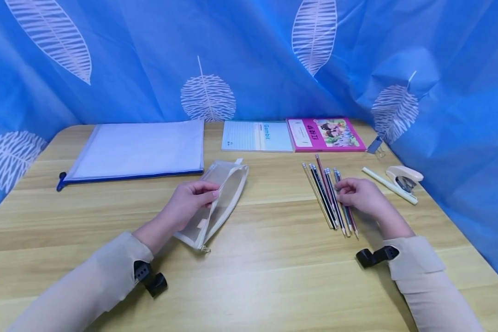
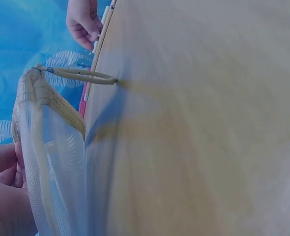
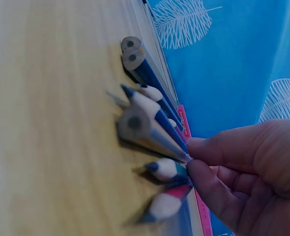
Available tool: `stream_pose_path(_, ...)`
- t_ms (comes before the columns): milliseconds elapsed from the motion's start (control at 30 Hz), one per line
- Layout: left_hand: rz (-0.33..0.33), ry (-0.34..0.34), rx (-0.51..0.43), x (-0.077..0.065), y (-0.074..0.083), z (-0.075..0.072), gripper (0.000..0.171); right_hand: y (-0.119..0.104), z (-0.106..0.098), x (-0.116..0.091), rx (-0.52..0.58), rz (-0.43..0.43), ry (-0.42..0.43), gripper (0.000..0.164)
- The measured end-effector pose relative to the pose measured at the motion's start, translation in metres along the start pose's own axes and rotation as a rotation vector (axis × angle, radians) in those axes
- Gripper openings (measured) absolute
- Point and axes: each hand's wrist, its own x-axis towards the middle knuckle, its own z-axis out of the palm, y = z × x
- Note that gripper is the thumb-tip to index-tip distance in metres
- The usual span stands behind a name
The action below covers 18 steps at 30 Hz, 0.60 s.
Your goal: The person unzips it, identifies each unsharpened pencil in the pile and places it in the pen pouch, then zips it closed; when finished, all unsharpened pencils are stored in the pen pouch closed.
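My left hand (image 1: 192, 200) grips the near-left edge of a pale mesh zip pouch (image 1: 231, 191), whose mouth gapes towards the right. In the left wrist view the pouch's mesh side (image 2: 61, 182) stands up beside the fingers, with a zip-pull loop (image 2: 83, 75) at its end. Several pencils (image 1: 325, 198) lie in a loose row on the table, tips and blunt ends towards me. At the right side of that row, my right hand (image 1: 358, 196) pinches a pencil (image 3: 157, 135) between thumb and forefinger near its far end.
A white zip document bag (image 1: 141, 150) lies at the back left. Behind the pencils are a light-blue notebook (image 1: 240, 137) and a pink book (image 1: 299, 145). On the right lie a binder clip (image 1: 375, 145), a white stapler (image 1: 406, 174) and a pale green pen (image 1: 390, 185). A blue curtain (image 1: 249, 46) borders the table.
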Motion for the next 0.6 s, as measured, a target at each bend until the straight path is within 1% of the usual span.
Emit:
stream_pose_path(167,0.007,-0.001,0.004,0.0,0.001,0.0,0.03,-0.004,-0.001,0.004,-0.156,-0.051,-0.002,0.039)
stream_pose_path(233,0.004,0.001,0.011,0.0,0.001,0.0,0.029,-0.007,-0.001,0.005,-0.188,-0.049,-0.027,0.041)
stream_pose_path(333,-0.002,0.002,0.019,0.0,0.001,0.0,0.029,-0.011,-0.001,0.007,-0.207,-0.019,-0.083,0.047)
stream_pose_path(467,-0.002,-0.001,0.026,0.0,0.001,0.001,0.028,-0.014,-0.001,0.006,-0.167,0.043,-0.155,0.06)
stream_pose_path(600,0.001,-0.002,0.016,-0.001,0.0,0.001,0.028,-0.014,-0.001,0.004,-0.066,0.093,-0.165,0.064)
